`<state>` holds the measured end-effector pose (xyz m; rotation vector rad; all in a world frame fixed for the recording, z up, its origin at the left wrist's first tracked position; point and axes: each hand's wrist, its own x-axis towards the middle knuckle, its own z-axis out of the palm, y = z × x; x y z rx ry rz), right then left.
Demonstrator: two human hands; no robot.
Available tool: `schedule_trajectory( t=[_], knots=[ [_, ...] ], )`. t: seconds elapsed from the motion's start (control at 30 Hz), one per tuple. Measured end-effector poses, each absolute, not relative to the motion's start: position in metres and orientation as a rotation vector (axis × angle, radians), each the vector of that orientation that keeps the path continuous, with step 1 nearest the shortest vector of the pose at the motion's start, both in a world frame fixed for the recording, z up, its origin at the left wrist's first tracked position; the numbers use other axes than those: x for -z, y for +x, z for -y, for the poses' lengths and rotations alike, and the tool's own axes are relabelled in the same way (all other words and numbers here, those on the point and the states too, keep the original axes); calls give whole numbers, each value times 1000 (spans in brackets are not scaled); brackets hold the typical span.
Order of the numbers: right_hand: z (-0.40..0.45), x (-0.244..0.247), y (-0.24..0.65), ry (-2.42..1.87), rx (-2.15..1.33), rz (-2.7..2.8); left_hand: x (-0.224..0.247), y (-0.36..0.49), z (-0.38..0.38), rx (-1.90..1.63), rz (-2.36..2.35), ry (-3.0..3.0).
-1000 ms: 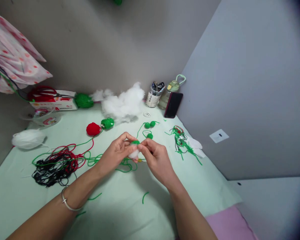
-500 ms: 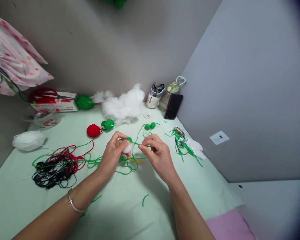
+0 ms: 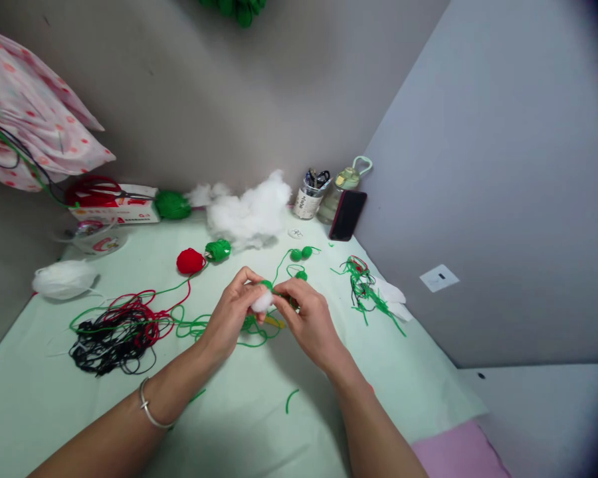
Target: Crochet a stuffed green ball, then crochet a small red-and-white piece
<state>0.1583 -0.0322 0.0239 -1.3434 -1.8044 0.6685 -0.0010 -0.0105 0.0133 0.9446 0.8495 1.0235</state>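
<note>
My left hand [image 3: 230,312] is closed round a small green crocheted piece [image 3: 266,284], with a tuft of white stuffing [image 3: 262,302] bulging from it. Fingers and stuffing cover much of the piece. Right beside it, my right hand [image 3: 309,315] is closed in a pinch at the piece's edge, on the green yarn that runs from it. Whether a needle or hook is in those fingers I cannot tell. Just beyond the hands lie small green balls [image 3: 301,253] joined by yarn. Loops of green yarn [image 3: 194,325] and a yellow tool [image 3: 274,322] lie under the hands.
A heap of white stuffing [image 3: 249,211] sits against the wall, near a pen cup [image 3: 307,201], bottle and phone [image 3: 348,215]. Red yarn [image 3: 190,261] and a black yarn tangle [image 3: 110,342] are on the left. Green scraps [image 3: 366,292] lie on the right.
My right hand has moved left, from a stretched length of green yarn to right against the piece. More white stuffing shows at my left fingers. The view has shifted slightly.
</note>
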Motion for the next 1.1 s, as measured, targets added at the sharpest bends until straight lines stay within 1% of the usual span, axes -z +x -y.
schedule_trajectory(
  t=[0.1, 0.5, 0.67, 0.8, 0.9, 1.0, 1.1],
  knots=[
    [31, -20, 158, -1336, -656, 1806, -12, 1, 11, -1013, -832, 945],
    [32, -21, 154, -1421, -958, 1472, -14, 2, 15, -932, -766, 966],
    [33, -31, 157, -1435, -921, 1424, -21, -5, 11, -854, -723, 1077],
    [36, -39, 161, -1437, -971, 1500, -23, -11, 7, -801, -704, 1167],
    [43, -43, 155, -1402, -1007, 1621, -20, -9, 7, -879, -790, 1198],
    [50, -42, 142, -1415, -939, 1691, -13, -5, 7, -1034, -911, 1180],
    [50, -36, 133, -1421, -907, 1692, -8, -2, 5, -1083, -945, 1135]
  ],
)
